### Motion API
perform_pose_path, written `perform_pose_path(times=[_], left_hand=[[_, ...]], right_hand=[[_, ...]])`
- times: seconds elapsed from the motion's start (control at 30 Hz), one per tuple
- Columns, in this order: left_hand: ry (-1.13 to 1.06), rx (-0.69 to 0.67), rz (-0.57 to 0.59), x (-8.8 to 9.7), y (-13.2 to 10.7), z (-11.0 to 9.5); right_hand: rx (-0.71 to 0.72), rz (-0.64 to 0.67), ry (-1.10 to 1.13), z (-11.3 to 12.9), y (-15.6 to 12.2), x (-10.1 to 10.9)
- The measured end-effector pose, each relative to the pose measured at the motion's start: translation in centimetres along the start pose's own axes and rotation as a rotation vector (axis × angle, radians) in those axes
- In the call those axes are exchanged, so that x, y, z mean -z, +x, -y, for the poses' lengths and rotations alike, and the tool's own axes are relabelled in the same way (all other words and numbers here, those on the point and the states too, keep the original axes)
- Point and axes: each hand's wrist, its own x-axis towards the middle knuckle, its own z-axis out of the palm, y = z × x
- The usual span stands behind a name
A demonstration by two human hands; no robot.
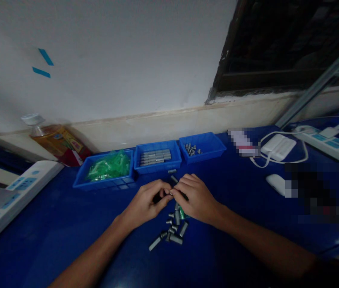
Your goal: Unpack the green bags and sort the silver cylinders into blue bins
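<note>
My left hand (149, 199) and my right hand (198, 197) meet over the blue table, fingertips touching. Both are closed in a pinch around something small that the fingers mostly hide. Below them lies a loose pile of silvery metal pieces: longer bar-like spacers (176, 239) and short screws (169, 222). A bit of green plastic (182, 213) shows beside the pile, partly under my right hand. Two more metal spacers (172, 171) rest just beyond my fingers, one partly covered by the right hand.
Along the wall stand three blue trays: one with green plastic bags (109, 166), one with rows of metal spacers (155, 157), one with screws (191, 149). A drink bottle (58, 140) and power strip (19, 190) are left; a white charger (278, 147) and mouse (275, 184) are right.
</note>
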Motion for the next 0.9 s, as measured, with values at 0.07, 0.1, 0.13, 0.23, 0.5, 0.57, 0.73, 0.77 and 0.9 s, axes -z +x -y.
perform_pose_path(times=[0.07,0.1,0.13,0.23,0.5,0.57,0.73,0.77,0.9], left_hand=[[0.051,-0.02,-0.011,0.0,-0.1,-0.2],[0.056,-0.014,-0.014,0.0,-0.1,-0.3],[0.055,-0.001,-0.015,0.1,-0.1,-0.4],[0.032,0.039,-0.017,0.3,-0.1,-0.4],[0.025,0.073,0.03,0.3,0.0,-0.4],[0.07,0.058,0.053,0.2,0.1,-0.3],[0.371,0.022,0.039,-0.6,0.5,0.1],[0.431,0.033,0.049,-0.8,0.6,0.2],[0.562,0.067,0.08,-1.3,0.7,0.2]], right_hand=[[0.002,0.009,0.007,0.0,0.0,0.0],[-0.003,0.005,0.016,0.0,0.0,0.0],[-0.009,-0.006,0.029,0.1,0.1,0.1],[-0.006,-0.044,0.067,0.2,0.1,0.5],[0.092,-0.051,0.003,0.3,0.4,0.8],[0.083,-0.088,-0.023,-0.5,0.8,1.3],[-0.142,-0.23,-0.168,-5.7,2.3,4.8],[-0.197,-0.228,-0.212,-7.0,2.6,5.6],[-0.383,-0.071,-0.396,-11.0,4.2,7.9]])
